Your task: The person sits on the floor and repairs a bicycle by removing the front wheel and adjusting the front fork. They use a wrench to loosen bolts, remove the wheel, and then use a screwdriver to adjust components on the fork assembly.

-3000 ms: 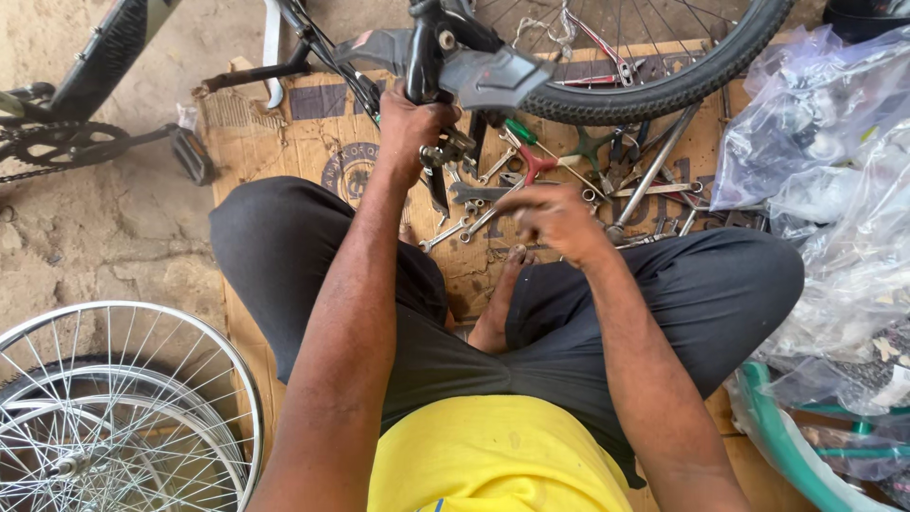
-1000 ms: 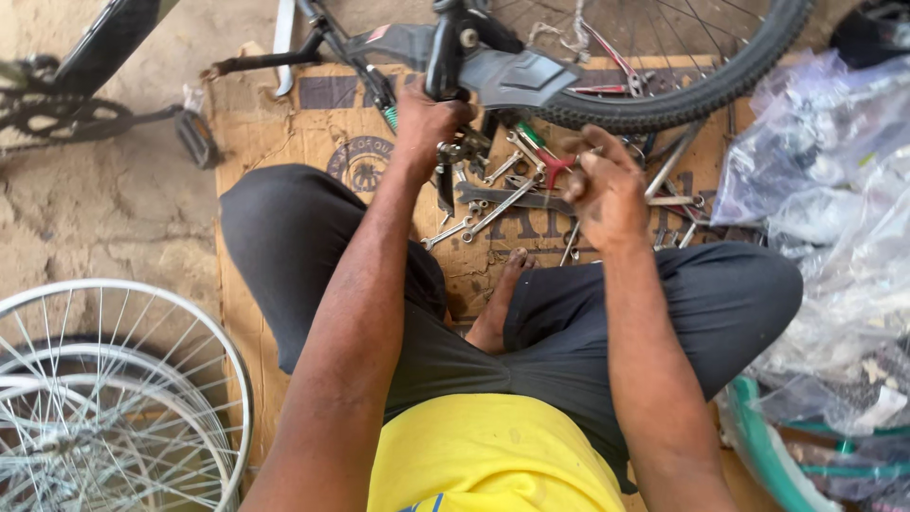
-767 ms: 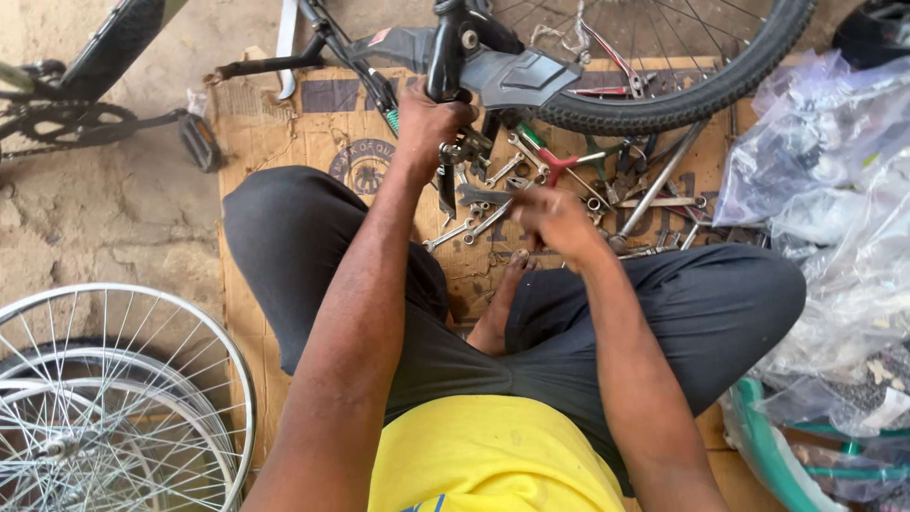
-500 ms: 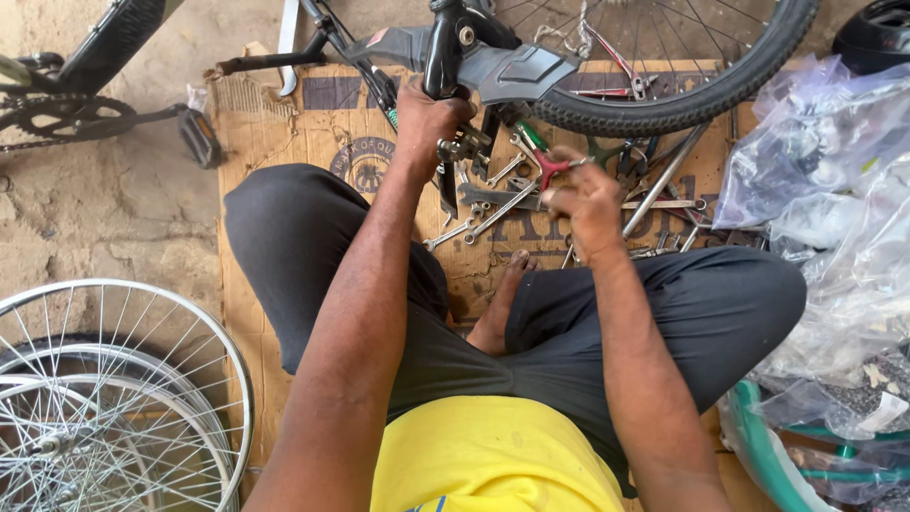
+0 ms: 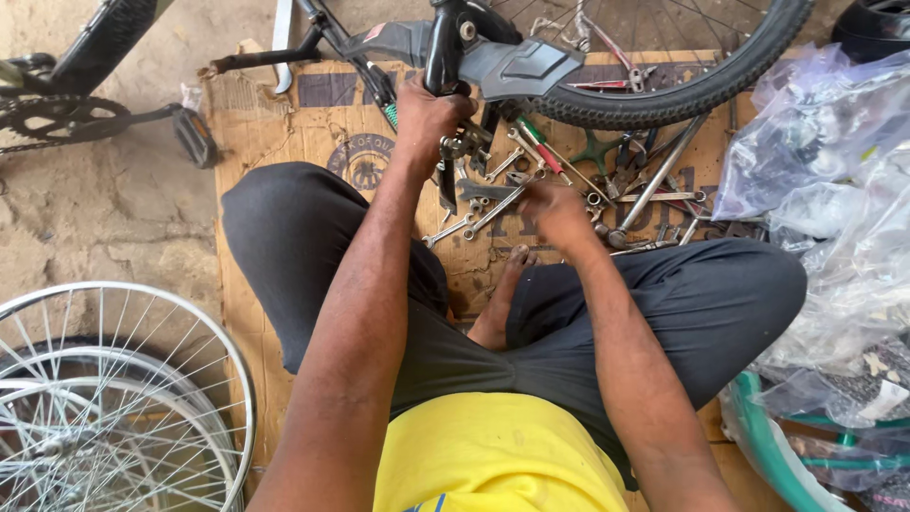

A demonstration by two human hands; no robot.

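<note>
Steel wrenches [image 5: 493, 204] between both hands.

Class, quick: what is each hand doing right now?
Left hand: closed around the bicycle part under the frame.
Right hand: over the spanners; grip cannot be told.

We look steeply down from our head, close over our crossed legs [image 5: 588, 313], facing the cardboard sheet [image 5: 284, 142] ahead.

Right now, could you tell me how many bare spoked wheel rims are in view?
2, both at the lower left on the ground: the outer bare rim and a second rim overlapping it inside. Others may be hidden beyond the frame edge.
</note>
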